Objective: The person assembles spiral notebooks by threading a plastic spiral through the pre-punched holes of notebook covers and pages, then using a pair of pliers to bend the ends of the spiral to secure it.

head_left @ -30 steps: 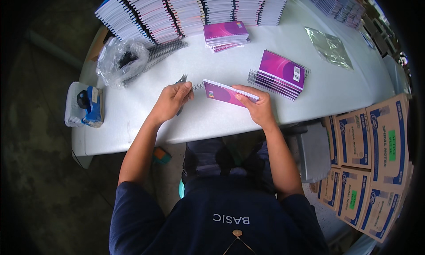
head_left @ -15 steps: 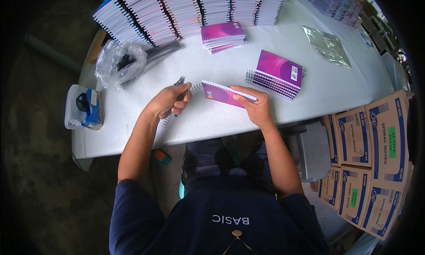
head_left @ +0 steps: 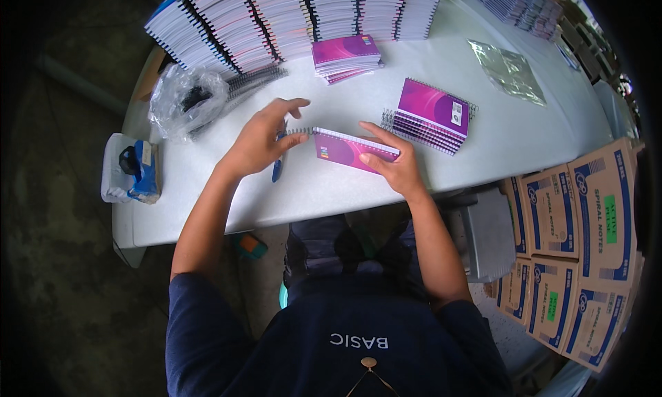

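Note:
My left hand [head_left: 262, 140] has its thumb and forefinger spread apart, near the free end of a dark spiral coil [head_left: 301, 130]. Behind the thumb a slim pair of pliers with a blue handle [head_left: 277, 171] shows in part; the hand's lower fingers are hidden, so I cannot tell if they touch it. The coil runs into the punched top edge of a small purple notebook [head_left: 341, 151]. My right hand [head_left: 394, 164] holds that notebook tilted by its right end, thumb on the cover and forefinger lifted off the edge.
Right of the notebook stands a stack of purple coiled notebooks [head_left: 434, 107]; a second purple stack [head_left: 346, 52] lies farther back. A row of thick bound books [head_left: 289, 25] lines the far side. A plastic bag [head_left: 186, 100] and loose coils [head_left: 255, 80] lie left, cartons [head_left: 552, 293] stand right.
My left thumb and fingers have parted from around the coil, and that hand has shifted slightly away. The coil's loose tail below it no longer shows. My right forefinger has lifted from the notebook.

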{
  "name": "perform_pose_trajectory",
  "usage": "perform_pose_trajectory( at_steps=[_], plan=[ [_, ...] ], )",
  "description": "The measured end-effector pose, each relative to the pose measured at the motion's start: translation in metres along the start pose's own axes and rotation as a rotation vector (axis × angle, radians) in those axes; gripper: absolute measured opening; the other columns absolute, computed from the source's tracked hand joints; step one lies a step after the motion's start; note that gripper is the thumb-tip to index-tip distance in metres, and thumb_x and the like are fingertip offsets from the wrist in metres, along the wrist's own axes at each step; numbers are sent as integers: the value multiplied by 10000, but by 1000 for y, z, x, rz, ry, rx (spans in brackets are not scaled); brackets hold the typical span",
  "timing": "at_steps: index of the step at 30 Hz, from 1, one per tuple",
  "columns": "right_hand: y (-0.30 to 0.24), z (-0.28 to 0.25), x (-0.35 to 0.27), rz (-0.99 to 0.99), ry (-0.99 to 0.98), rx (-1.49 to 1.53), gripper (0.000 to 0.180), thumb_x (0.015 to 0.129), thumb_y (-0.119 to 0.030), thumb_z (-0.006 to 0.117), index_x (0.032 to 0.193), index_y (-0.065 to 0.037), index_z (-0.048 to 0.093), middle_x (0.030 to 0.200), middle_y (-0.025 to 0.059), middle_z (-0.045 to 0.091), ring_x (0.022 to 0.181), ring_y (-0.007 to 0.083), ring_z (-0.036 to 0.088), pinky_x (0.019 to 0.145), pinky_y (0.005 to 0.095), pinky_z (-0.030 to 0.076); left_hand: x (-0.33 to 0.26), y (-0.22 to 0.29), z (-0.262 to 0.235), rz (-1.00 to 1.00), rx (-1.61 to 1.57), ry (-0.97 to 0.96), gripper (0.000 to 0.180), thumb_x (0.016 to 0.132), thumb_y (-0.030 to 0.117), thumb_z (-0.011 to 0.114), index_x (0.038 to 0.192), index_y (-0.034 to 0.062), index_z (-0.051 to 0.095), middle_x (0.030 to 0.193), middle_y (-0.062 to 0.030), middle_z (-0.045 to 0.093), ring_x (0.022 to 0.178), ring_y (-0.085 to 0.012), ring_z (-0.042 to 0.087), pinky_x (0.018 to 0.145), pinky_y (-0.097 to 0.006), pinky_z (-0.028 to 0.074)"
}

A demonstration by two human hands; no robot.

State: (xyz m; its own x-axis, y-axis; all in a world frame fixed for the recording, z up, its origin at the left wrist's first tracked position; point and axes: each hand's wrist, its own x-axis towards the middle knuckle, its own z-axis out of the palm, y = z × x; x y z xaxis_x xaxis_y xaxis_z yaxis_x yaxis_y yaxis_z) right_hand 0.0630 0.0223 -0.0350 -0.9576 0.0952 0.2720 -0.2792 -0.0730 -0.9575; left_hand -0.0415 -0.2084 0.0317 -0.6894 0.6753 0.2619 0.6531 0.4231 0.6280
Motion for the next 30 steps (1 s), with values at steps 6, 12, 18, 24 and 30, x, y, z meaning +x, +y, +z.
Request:
perform_pose_trajectory(
  at_steps=[6,12,18,24,30],
  plan=[
    [8,-5,-2,108,-141,-71,257,875,-52,611,1125,-2,644,1008,76,688,893,92,591,834,240,472,8,31,-8,60,346,-201,181,801,205,689,927,78,658,882,-65,629,920,-249,572,847,-354,395],
    [8,4,-20,-36,-96,-185,274,853,-19,623,1126,-27,648,1012,129,692,853,128,634,779,248,487,0,40,-9,179,539,-296,266,746,233,729,960,108,633,917,-17,618,914,-204,552,834,-350,357],
    [7,20,-38,-239,-12,-274,329,827,28,624,1145,-56,643,993,156,685,837,185,669,739,280,506,-36,24,43,323,693,309,877,703,637,598,1358,83,412,1383,-183,430,1298,-383,356,1056,-532,196],
    [13,40,-63,-259,16,-279,294,815,54,623,1100,-16,648,994,152,685,853,220,681,737,309,530,-102,0,73,405,848,256,1090,737,809,371,1389,-61,289,1405,-350,280,1349,-462,202,1064,-601,8],
    [12,53,-65,-344,57,-337,261,804,63,641,1060,10,655,964,139,694,835,256,687,727,304,536,-145,-1,99,113,609,-156,1122,730,812,363,1357,-115,285,1416,-377,237,1336,-551,153,1012,-685,-27]
  ],
)
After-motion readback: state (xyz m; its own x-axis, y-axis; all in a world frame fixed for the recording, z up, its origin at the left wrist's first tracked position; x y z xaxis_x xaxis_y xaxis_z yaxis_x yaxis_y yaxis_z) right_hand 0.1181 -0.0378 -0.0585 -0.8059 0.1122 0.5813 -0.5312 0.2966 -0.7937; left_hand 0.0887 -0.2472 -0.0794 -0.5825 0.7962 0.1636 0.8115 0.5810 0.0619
